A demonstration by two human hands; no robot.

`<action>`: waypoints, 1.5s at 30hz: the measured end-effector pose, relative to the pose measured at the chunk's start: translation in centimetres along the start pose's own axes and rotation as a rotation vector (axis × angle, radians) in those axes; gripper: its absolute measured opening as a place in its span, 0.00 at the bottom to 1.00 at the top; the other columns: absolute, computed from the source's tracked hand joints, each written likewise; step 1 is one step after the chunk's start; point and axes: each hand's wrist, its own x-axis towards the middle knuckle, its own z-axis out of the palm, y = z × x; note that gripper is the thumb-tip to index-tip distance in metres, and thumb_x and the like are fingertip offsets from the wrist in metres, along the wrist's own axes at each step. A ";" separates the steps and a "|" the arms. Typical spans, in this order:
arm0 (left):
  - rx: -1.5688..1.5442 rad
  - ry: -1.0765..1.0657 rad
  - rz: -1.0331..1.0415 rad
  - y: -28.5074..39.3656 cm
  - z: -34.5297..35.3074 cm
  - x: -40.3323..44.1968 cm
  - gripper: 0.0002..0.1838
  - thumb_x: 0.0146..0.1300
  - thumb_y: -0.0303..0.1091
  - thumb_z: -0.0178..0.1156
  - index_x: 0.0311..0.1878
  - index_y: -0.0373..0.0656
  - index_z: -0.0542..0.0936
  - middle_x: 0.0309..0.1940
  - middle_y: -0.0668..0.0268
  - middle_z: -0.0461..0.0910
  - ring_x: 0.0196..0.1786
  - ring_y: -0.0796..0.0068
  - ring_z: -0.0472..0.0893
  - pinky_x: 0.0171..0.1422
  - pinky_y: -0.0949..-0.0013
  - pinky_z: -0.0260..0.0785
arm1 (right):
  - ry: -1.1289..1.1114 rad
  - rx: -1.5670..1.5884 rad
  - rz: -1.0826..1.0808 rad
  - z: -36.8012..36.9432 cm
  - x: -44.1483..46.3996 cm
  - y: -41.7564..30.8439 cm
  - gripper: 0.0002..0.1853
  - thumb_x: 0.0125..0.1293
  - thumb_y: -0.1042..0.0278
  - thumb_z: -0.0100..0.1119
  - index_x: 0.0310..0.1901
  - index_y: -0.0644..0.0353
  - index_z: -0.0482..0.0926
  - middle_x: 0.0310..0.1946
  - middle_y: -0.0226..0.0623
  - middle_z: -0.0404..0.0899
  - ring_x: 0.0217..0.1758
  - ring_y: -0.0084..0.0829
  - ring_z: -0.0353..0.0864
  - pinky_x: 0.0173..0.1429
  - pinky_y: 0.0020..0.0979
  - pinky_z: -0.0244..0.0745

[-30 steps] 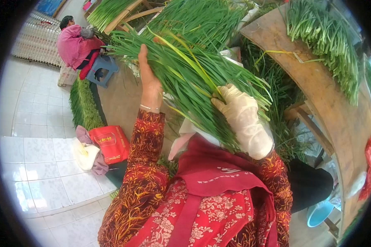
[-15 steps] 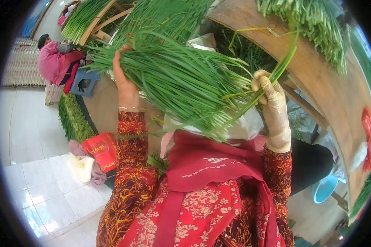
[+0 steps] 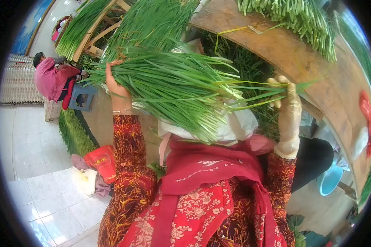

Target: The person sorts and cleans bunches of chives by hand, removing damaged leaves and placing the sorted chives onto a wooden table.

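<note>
A thick bunch of garlic chives [image 3: 169, 82] lies across my lap, over white cloth [image 3: 245, 123] and a red apron [image 3: 210, 164]. Its leafy tops point left and its pale stem ends right. My bare left hand [image 3: 117, 86] grips it near the leafy end, most fingers hidden behind the leaves. On the right, my right hand [image 3: 287, 105], in a pale thin glove, pinches a few long green and yellowish leaves [image 3: 257, 86]. These stretch from the stem ends to the fingers and stick out past them.
A curved wooden board [image 3: 276, 45] carries more chives [image 3: 292, 20]. Loose greens [image 3: 247, 61] lie below its edge. At left, a person in pink [image 3: 51, 78] sits on a blue stool [image 3: 82, 96]. A red bag [image 3: 103, 162] is on the floor; a blue basin [image 3: 330, 181] stands right.
My right hand has moved right and slightly down, drawing the pinched leaves out straight from the stem ends. The left hand still holds the bunch, shifted slightly left in view.
</note>
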 end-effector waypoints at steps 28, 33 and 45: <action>0.393 0.469 0.172 -1.2 0.3 -4.0 0.15 0.65 0.46 0.39 0.42 0.46 0.69 0.45 0.63 0.72 0.49 0.68 0.71 0.55 0.63 0.63 | -0.041 0.361 0.728 5.6 -3.6 6.3 0.11 0.63 0.61 0.48 0.42 0.58 0.70 0.19 0.26 0.70 0.12 0.17 0.61 0.16 0.20 0.61; 0.363 0.435 0.130 -0.4 1.7 -2.7 0.15 0.66 0.44 0.37 0.44 0.45 0.67 0.44 0.61 0.71 0.51 0.66 0.70 0.56 0.62 0.64 | -0.257 0.261 0.432 5.2 -1.0 4.9 0.21 0.61 0.64 0.50 0.54 0.61 0.63 0.22 0.29 0.73 0.15 0.18 0.66 0.16 0.19 0.62; 0.137 0.297 0.092 -0.2 3.4 -0.7 0.11 0.65 0.41 0.41 0.31 0.49 0.69 0.33 0.67 0.71 0.49 0.68 0.70 0.57 0.61 0.62 | -0.236 -0.068 0.260 8.1 2.5 5.8 0.20 0.59 0.63 0.55 0.50 0.65 0.67 0.20 0.28 0.73 0.20 0.16 0.67 0.24 0.15 0.60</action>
